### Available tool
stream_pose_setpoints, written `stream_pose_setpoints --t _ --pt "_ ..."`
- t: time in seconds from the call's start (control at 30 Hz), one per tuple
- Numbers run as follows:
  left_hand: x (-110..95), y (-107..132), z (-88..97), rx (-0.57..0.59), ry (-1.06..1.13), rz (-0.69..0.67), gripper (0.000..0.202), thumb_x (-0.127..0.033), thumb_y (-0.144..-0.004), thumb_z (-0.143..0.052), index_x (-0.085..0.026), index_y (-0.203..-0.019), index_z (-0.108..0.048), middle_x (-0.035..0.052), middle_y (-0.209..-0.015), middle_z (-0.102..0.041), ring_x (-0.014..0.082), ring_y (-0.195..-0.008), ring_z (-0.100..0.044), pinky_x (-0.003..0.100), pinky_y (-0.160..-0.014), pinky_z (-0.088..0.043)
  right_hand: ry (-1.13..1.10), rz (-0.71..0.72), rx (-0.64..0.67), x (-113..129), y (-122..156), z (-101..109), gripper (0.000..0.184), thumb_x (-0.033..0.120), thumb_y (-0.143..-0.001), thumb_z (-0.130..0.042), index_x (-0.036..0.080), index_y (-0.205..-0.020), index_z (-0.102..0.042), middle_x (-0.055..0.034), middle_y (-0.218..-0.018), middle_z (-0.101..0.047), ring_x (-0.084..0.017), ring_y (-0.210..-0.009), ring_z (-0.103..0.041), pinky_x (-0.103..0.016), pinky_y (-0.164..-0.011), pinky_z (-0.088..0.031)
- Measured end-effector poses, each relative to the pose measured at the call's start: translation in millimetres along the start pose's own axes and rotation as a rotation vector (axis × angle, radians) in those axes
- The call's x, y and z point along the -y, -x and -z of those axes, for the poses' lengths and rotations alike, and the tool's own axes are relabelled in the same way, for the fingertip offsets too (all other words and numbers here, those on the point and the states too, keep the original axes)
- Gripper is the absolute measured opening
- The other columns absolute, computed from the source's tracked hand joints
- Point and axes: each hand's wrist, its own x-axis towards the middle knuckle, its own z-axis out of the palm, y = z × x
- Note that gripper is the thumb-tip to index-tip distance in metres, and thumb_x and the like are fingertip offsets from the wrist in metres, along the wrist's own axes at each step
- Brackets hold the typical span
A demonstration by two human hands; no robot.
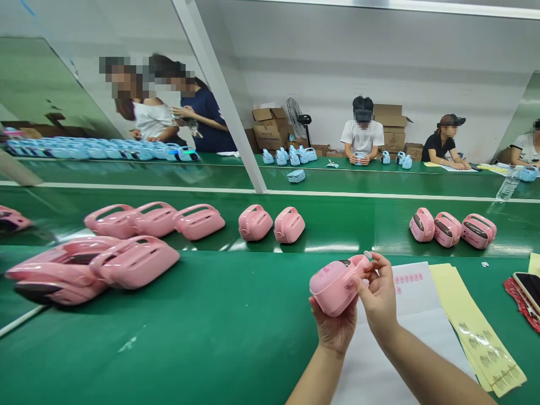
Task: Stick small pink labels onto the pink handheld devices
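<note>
In the head view, my left hand [335, 326] cups a pink plastic device with a carry handle [333, 287] from below, tilted above the table. My right hand [377, 289] is closed at the device's right side, thumb and fingers gripping around the end of the handle. A small whitish piece [368, 255] shows at its fingertips; what it is I cannot make out. Under my forearms lies a white sheet [405, 315] with small pink stickers [408, 278] near its top. Beside it are yellow backing strips [476, 332] with clear labels.
Pink devices of the same kind [135, 261] stand at left and along the green belt [329, 219]. A phone [527, 287] lies on red cloth at right. Across the line, several people sit or stand by blue devices [101, 149]. A slanted white post [219, 90] rises left of centre.
</note>
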Motion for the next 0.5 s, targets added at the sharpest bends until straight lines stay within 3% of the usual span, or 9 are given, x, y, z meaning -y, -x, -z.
stream_pose_setpoints --t 0.17,0.33,0.5 --pt "-0.5 1.2 -5.3 -0.018 0.025 0.013 0.082 -0.068 -0.068 -0.056 -0.026 -0.136 -0.034 0.0015 -0.112 -0.067 0.0136 -0.11 -0.057 0.019 -0.095 -0.039 -0.001 -0.007 0.017 2.5 -1.4 1.6 0.04 0.032 -0.074 -0.061 0.025 -0.107 -0.039 -0.0015 -0.085 -0.047 -0.016 -0.077 -0.059 -0.034 -0.071 -0.054" --pt "0.4 2.3 -4.6 -0.035 0.011 0.017 0.08 -0.068 -0.07 -0.053 -0.028 -0.137 -0.033 0.0017 -0.116 -0.065 0.0152 -0.114 -0.054 0.021 -0.095 -0.041 0.066 0.022 0.014 1.7 0.6 0.7 0.036 0.03 -0.078 -0.056 0.024 -0.108 -0.037 -0.0037 -0.088 -0.051 -0.016 -0.075 -0.058 -0.034 -0.072 -0.053" --pt "1.7 2.5 -3.0 -0.058 0.031 0.044 0.092 -0.066 -0.064 -0.061 -0.022 -0.139 -0.03 0.0047 -0.117 -0.064 0.0163 -0.118 -0.05 0.019 -0.093 -0.041 0.17 0.093 -0.028 -7.0 4.0 0.2 0.032 0.026 -0.081 -0.052 0.024 -0.109 -0.037 -0.003 -0.086 -0.05 -0.015 -0.072 -0.056 -0.035 -0.072 -0.053"
